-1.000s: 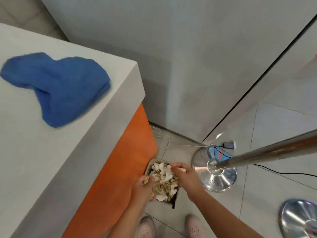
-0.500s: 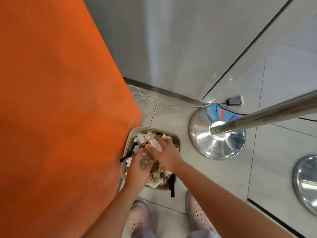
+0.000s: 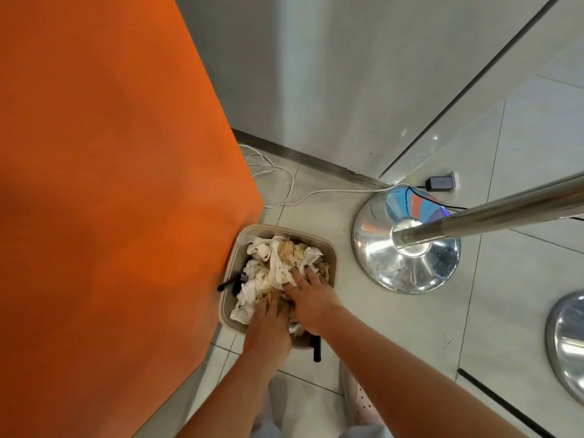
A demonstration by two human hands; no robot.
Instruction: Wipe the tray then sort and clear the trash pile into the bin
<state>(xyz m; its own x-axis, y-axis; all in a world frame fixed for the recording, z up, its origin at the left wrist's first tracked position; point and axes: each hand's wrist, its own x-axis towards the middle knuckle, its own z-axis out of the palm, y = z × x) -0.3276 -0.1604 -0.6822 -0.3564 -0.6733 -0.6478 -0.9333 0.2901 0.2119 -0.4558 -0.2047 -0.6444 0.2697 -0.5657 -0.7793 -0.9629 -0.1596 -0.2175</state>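
Both hands pressed flat, fingers spread, gripping nothing: the left hand [image 3: 268, 324] and right hand [image 3: 311, 295] lay on the crumpled paper trash [image 3: 278, 267] heaped in the beige bin [image 3: 331, 257], which stood on the floor against the orange panel [image 3: 110, 184], near a chrome post base [image 3: 407, 248].

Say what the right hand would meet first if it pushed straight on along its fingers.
The right hand points up-left across the bin. It would probably push first into the crumpled tissue pile its fingers already touch; depth is unclear.
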